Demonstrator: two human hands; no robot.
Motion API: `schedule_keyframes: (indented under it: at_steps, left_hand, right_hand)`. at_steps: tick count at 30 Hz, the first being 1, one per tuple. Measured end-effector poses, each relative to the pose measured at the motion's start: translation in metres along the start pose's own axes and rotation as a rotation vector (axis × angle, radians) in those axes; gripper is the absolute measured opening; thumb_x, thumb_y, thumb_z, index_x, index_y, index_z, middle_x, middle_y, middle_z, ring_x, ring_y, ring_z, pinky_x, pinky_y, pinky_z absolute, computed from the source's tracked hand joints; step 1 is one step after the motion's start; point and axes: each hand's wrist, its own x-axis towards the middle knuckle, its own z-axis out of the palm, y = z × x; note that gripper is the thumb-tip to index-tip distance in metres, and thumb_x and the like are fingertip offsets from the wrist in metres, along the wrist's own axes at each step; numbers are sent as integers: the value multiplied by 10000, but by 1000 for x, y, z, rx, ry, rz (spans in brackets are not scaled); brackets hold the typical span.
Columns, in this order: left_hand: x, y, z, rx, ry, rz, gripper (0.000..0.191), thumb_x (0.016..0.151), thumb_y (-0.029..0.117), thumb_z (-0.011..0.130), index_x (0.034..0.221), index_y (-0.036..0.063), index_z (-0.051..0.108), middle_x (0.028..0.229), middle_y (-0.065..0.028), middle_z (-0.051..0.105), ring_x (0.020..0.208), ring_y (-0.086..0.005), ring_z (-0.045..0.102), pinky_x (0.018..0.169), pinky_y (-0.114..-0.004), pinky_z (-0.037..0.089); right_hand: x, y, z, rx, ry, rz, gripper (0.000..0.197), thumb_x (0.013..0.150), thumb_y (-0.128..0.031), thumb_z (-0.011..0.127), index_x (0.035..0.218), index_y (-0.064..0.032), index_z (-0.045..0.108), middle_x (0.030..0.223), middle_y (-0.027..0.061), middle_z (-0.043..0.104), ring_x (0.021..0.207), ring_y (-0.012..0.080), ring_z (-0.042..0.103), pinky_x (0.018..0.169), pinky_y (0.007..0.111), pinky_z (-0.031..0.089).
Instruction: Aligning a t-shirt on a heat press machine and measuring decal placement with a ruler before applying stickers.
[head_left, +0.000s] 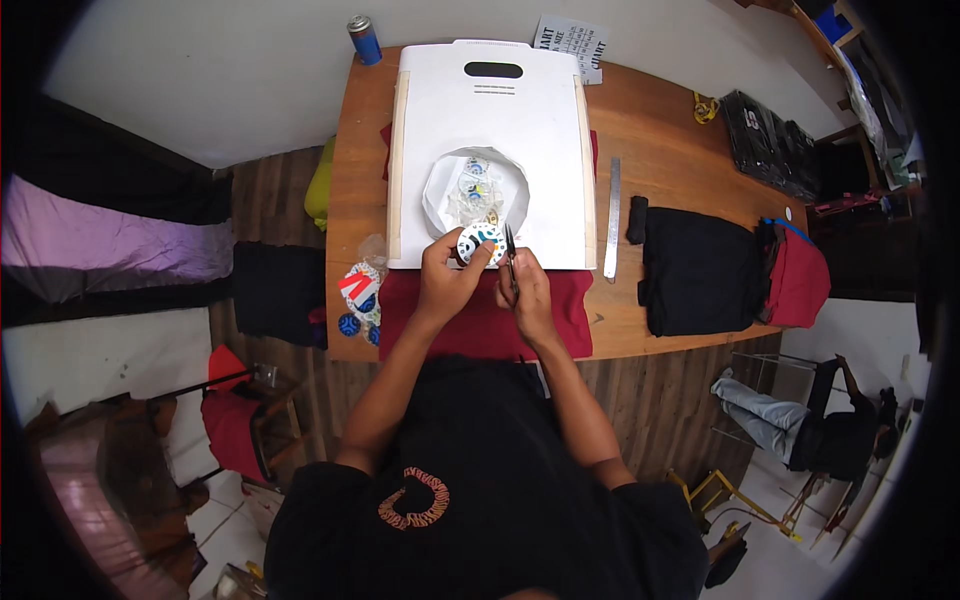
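My left hand (448, 276) holds a round printed sticker or transfer (480, 244) with dark lettering around its rim and a blue and orange design. In my right hand (529, 289) is a pair of small dark scissors (511, 255), its blades pointing up beside the disc's right edge. Just beyond both hands, a white paper-walled round container (517, 180) holds several printed clear pieces (475, 187). It rests on a large white board or case (491, 116) with a handle slot. Dark red fabric (480, 315) lies under the board's near edge.
Printed discs (349, 324) and scraps lie at the wooden table's (360, 150) left edge. A steel ruler (613, 217), folded black fabric (701, 270) and red fabric (799, 277) are on the right. A spray can (364, 39) stands at the back left. Another person (832, 442) stands at far right.
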Motion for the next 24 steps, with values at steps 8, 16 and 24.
schedule_keyframes:
  at_steps: [8, 16, 24]
  left_hand:
    - [0, 0, 0, -4, -13, -1, 131, 929, 93, 685, 980, -28, 683, 861, -35, 702, 785, -65, 619, 694, -228, 489]
    - [1, -4, -1, 11, -64, -55, 120, 918, 85, 680, 956, -28, 687, 830, -22, 696, 757, -48, 603, 663, -226, 473]
    - [1, -6, -5, 22, -53, 2, 108, 917, 82, 679, 941, -23, 679, 820, -20, 685, 757, -51, 596, 672, -228, 473]
  right_hand:
    - [0, 1, 0, -40, 55, 61, 330, 1099, -329, 335, 1039, -55, 510, 603, -25, 332, 472, 72, 269, 458, 238, 259]
    - [-1, -5, -2, -6, -10, 26, 329, 1097, -334, 344, 1034, -61, 516, 601, -28, 324, 475, 65, 248, 458, 239, 249]
    - [-2, -6, -2, -1, -58, 79, 322, 1096, -329, 351, 1038, -60, 518, 603, -36, 321, 486, 61, 245, 463, 242, 249]
